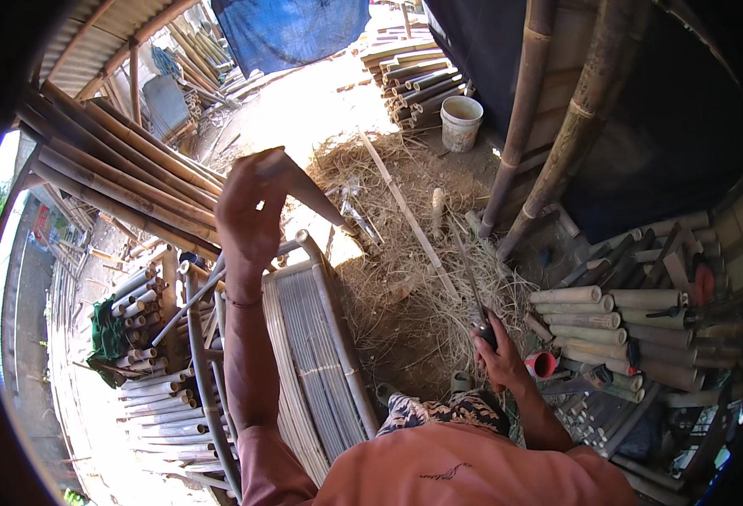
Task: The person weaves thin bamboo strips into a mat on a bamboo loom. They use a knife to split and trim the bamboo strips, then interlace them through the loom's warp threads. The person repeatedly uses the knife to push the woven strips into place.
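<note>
My left hand is raised at the left, its fingers closed on the near end of a flat brown tapering strip. The strip points away to the right and looks like split bamboo, though blur hides its exact kind. Lower and to the right, my right hand grips the dark handle of a long knife. The narrow blade points away from me, over shavings on the ground. A pale, long bamboo slat lies across the shavings ahead, apart from both hands.
A framed rack of thin strips stands beside my left arm. Stacked bamboo poles lie at the right, near a red cup. A white bucket stands ahead. Upright bamboo posts rise at the right.
</note>
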`<state>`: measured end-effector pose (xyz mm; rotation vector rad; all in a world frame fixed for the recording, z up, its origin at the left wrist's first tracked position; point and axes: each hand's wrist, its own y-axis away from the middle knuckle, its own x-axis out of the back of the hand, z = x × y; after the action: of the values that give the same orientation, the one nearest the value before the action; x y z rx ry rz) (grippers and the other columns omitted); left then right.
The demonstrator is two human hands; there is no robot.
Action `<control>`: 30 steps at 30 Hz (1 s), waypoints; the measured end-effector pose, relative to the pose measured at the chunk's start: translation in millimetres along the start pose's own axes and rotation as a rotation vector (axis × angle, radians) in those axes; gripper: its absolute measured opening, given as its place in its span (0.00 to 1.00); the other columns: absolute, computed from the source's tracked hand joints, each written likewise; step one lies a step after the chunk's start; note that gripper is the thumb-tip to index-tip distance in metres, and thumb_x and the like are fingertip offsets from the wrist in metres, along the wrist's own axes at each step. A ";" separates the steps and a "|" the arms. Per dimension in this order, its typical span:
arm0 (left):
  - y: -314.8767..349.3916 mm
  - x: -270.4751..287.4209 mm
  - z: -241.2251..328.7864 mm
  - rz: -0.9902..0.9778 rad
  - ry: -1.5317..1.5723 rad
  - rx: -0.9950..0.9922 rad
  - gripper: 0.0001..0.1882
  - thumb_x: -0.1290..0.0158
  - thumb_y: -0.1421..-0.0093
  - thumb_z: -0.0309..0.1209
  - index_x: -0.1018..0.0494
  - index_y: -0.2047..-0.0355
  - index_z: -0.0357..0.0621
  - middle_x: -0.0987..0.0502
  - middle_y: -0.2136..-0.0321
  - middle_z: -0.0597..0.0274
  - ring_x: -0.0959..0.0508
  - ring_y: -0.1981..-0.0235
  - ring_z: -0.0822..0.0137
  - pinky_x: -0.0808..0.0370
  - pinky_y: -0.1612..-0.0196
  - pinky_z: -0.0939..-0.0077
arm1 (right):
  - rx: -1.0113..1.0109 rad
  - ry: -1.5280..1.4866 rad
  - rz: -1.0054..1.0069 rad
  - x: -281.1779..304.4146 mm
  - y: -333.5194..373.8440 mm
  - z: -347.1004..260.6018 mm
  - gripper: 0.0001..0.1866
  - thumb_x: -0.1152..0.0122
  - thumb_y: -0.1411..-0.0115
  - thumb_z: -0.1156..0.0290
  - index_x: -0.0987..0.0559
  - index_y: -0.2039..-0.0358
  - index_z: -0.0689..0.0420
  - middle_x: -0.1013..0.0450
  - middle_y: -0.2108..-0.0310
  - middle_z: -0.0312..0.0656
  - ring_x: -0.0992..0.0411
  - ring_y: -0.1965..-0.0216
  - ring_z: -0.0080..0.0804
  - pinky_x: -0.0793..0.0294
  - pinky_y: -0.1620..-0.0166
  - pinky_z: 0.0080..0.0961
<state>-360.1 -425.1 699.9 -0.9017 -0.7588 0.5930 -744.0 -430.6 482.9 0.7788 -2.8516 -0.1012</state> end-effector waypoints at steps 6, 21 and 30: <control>6.3 -84.0 68.2 -0.098 -0.223 -0.104 0.23 0.38 0.48 0.18 0.34 0.54 0.40 0.19 0.65 0.59 0.17 0.61 0.64 0.21 0.59 0.74 | 0.390 0.061 -0.098 31.3 -21.7 -122.6 0.18 0.50 0.32 0.61 0.33 0.50 0.61 0.35 0.81 0.36 0.33 0.81 0.24 0.34 0.78 0.27; 15.9 -173.3 100.8 -0.178 -0.149 0.000 0.16 0.40 0.46 0.21 0.32 0.59 0.40 0.22 0.70 0.58 0.17 0.68 0.65 0.20 0.67 0.73 | 0.633 0.175 -0.045 79.7 -40.1 -147.6 0.17 0.48 0.33 0.64 0.32 0.51 0.63 0.30 0.78 0.43 0.29 0.79 0.36 0.31 0.74 0.31; -3.6 -182.1 123.1 -0.216 -0.429 0.115 0.16 0.40 0.45 0.23 0.31 0.58 0.39 0.21 0.66 0.54 0.17 0.65 0.59 0.21 0.63 0.69 | 0.510 0.193 -0.065 91.8 -63.0 -148.8 0.14 0.48 0.33 0.65 0.33 0.55 0.62 0.26 0.78 0.52 0.23 0.76 0.49 0.27 0.75 0.39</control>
<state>-565.9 -502.3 692.9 -0.5808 -1.1798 0.6389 -761.4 -534.2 636.2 0.9087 -2.6862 0.6781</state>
